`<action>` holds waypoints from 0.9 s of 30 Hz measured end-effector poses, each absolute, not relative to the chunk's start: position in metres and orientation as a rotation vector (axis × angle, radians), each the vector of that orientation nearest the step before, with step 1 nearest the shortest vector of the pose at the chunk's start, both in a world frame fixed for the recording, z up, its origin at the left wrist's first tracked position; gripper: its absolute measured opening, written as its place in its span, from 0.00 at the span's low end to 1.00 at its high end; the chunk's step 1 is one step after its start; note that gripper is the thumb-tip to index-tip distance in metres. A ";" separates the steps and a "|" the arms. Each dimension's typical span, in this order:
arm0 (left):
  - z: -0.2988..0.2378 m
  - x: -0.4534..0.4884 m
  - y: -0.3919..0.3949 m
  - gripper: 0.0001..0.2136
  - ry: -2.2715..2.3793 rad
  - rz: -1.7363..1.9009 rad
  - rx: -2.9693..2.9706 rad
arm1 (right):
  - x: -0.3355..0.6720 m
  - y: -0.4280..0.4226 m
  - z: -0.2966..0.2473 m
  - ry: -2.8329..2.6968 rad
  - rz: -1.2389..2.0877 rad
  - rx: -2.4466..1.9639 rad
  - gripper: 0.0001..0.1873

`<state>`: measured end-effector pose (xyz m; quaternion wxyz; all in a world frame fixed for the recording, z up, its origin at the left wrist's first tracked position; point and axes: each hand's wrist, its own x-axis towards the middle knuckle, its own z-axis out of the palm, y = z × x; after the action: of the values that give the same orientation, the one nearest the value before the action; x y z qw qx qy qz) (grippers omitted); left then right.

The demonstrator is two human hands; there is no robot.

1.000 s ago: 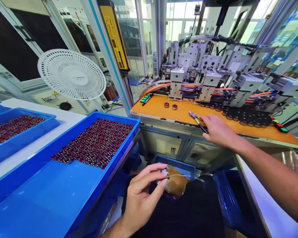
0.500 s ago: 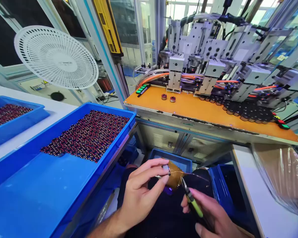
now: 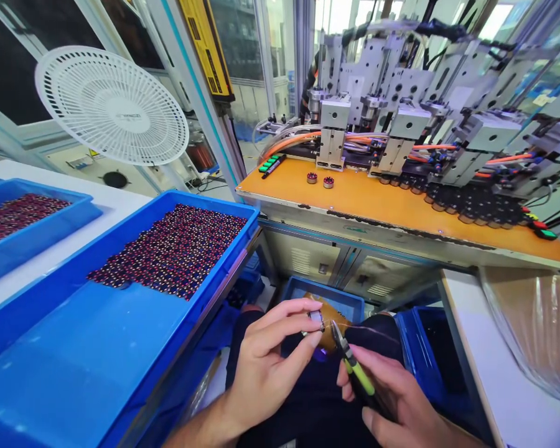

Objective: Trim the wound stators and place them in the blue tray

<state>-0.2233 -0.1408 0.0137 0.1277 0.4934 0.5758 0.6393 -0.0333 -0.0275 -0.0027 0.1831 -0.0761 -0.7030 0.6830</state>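
Observation:
My left hand (image 3: pixel 270 361) pinches a small silvery round part (image 3: pixel 316 318), which looks like a motor stator, between thumb and fingers. Thin wires (image 3: pixel 350 326) trail from it to the right. Wrapped in my right hand (image 3: pixel 396 398) are cutting pliers with green and black handles (image 3: pixel 360 376). Their jaws (image 3: pixel 336 333) point up and left, close beside the wires near the stator; whether they touch the wire I cannot tell. Both hands are over my lap, and a brown-yellow sheet (image 3: pixel 326 339) lies behind the stator.
Left stands a blue tray (image 3: pixel 74 361) with many small red-and-black round parts (image 3: pixel 177 249); another blue tray (image 3: pixel 84 208) is beyond. Ahead, an orange bench (image 3: pixel 378 205) carries a machine (image 3: pixel 336 134) and two loose round parts (image 3: pixel 320 180). A white fan (image 3: pixel 116 106) stands at back left.
The pliers have moved left and slightly up, bringing their jaws nearer the stator. My left hand keeps its pinch on the stator. The view has shifted slightly.

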 end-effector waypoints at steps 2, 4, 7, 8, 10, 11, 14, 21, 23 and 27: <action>0.013 -0.224 -0.140 0.14 1.674 1.859 1.440 | -0.034 -0.028 -0.002 -1.980 1.937 -0.225 0.41; 0.013 -0.224 -0.140 0.14 1.674 1.860 1.444 | -0.034 -0.028 -0.002 -1.975 1.947 -0.231 0.41; 0.013 -0.224 -0.139 0.14 1.670 1.862 1.444 | -0.033 -0.028 -0.003 -1.966 1.951 -0.229 0.41; 0.013 -0.224 -0.139 0.14 1.669 1.865 1.443 | -0.033 -0.028 -0.003 -1.967 1.953 -0.230 0.41; 0.013 -0.224 -0.139 0.14 1.669 1.873 1.439 | -0.033 -0.028 -0.002 -1.969 1.953 -0.227 0.40; 0.014 -0.223 -0.139 0.14 1.669 1.875 1.439 | -0.033 -0.028 -0.001 -1.971 1.950 -0.227 0.40; 0.014 -0.223 -0.140 0.14 1.666 1.873 1.442 | -0.034 -0.030 -0.001 -1.980 1.928 -0.206 0.39; 0.014 -0.223 -0.139 0.14 1.676 1.865 1.453 | -0.035 -0.031 -0.006 -2.039 1.827 -0.243 0.36; 0.014 -0.222 -0.139 0.14 1.675 1.863 1.460 | -0.035 -0.031 -0.008 -2.101 1.753 -0.262 0.33; 0.012 -0.222 -0.139 0.14 1.688 1.846 1.453 | -0.033 -0.031 -0.011 -2.218 1.691 -0.490 0.27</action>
<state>-0.2222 -0.1385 0.0118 0.1241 0.4984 0.5789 0.6334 -0.0333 -0.0312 -0.0108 0.1543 -0.1709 -0.7738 0.5901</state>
